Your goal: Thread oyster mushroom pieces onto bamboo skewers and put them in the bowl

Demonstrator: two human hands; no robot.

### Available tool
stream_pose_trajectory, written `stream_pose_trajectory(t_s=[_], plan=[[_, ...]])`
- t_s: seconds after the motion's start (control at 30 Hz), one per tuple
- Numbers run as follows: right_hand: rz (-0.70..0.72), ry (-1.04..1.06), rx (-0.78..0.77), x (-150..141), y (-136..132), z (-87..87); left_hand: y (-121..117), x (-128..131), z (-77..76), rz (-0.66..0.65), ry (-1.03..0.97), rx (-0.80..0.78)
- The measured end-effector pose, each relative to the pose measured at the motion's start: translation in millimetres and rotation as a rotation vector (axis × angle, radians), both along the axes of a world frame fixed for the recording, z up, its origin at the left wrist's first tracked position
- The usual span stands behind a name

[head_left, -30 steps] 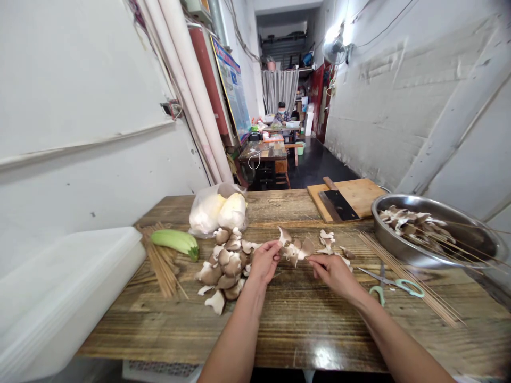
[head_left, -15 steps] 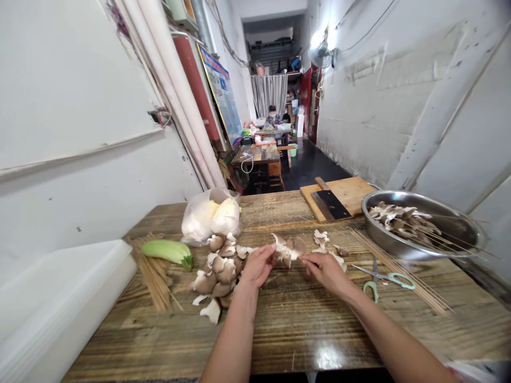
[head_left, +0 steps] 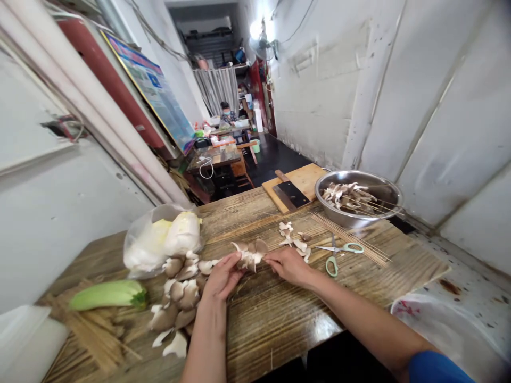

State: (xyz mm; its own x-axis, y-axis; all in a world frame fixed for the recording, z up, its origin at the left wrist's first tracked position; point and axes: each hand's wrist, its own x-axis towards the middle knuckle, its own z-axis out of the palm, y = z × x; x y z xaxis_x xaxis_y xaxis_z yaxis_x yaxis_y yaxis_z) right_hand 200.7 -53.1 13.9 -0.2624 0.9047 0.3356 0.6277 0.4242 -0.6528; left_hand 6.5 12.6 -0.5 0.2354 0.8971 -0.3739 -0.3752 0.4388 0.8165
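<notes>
Over the middle of the wooden table, a small bunch of grey-brown oyster mushrooms (head_left: 251, 256) is held between my two hands. My left hand (head_left: 224, 275) pinches the mushrooms at their left end. At the right end, the fingers of my right hand (head_left: 290, 266) are closed in a pinch on what seems to be a thin bamboo skewer, mostly hidden by the hand and mushrooms. A pile of loose oyster mushrooms (head_left: 181, 298) lies beside my left wrist. Torn mushroom pieces (head_left: 297, 242) lie just beyond my right hand.
Scissors (head_left: 335, 250) and bamboo skewers (head_left: 355, 239) lie right, below a steel basin (head_left: 355, 217) of skewered mushrooms. A cleaver (head_left: 293, 196) rests on a cutting board (head_left: 309, 181). Left are bagged cabbages (head_left: 163, 239), a green squash (head_left: 107, 294) and more skewers (head_left: 96, 340). A person (head_left: 227, 113) sits far back.
The view has swung right, so everything sits further left, and a white plastic-lined container shows at lower right. Both hands keep nearly the same hold on the mushrooms.
</notes>
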Motion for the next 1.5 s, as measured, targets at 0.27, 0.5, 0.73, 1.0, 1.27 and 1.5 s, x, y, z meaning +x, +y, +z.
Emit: stream_pose_trajectory(t_s=[0.27, 0.5, 0.73, 1.0, 1.27, 1.5], plan=[[-0.244, 0.077, 0.141, 41, -26, 24.4, -14, 34, 9.1, 0.089, 0.241, 0.29], [-0.562, 0.15, 0.161, 104, -77, 16.4, -38, 134, 16.1, -0.225, 1.09, 0.942], [-0.588, 0.168, 0.108, 113, -85, -2.8, -28, 161, 14.9, -0.418, 1.32, 1.057], [-0.541, 0.216, 0.073, 98, -77, -2.6, -17, 120, 11.4, -0.095, 0.823, 0.642], [-0.216, 0.179, -0.055, 44, -30, 10.0, -1, 48, -0.3, 0.16, -0.158, 0.115], [-0.176, 0.19, -0.015, 11, 1, -5.4, 7, 38, -6.5, 0.187, -0.405, 0.022]])
